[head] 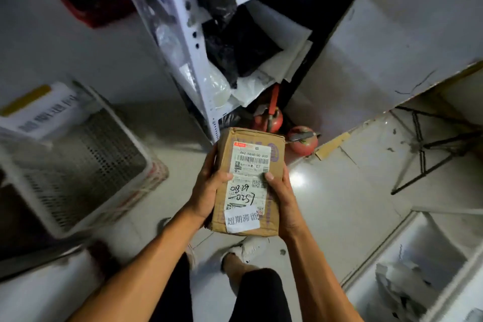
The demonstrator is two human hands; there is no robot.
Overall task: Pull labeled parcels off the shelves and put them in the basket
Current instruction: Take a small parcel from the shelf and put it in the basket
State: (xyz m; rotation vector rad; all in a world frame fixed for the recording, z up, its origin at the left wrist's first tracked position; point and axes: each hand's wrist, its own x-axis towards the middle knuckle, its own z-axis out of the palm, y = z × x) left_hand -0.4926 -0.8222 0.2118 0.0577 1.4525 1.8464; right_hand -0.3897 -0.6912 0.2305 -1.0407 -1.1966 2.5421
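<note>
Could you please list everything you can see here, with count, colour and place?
Parcel: one, brown cardboard with white labels, held in the middle.
Basket: one, white perforated plastic, on the left.
Shelf post: one, white with holes, upper middle.
Bags: several, black and white, on the shelf.
Fire extinguishers: two, red, on the floor behind the parcel.
Stand: one, black, folding, right.
Left hand: grips the parcel's left side.
Right hand: grips its right side.

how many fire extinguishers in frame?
2. One extinguisher stands at the foot of the shelf, just beyond the box; the other sits on the floor to its right. More could be hidden behind the box or shelf.
</note>
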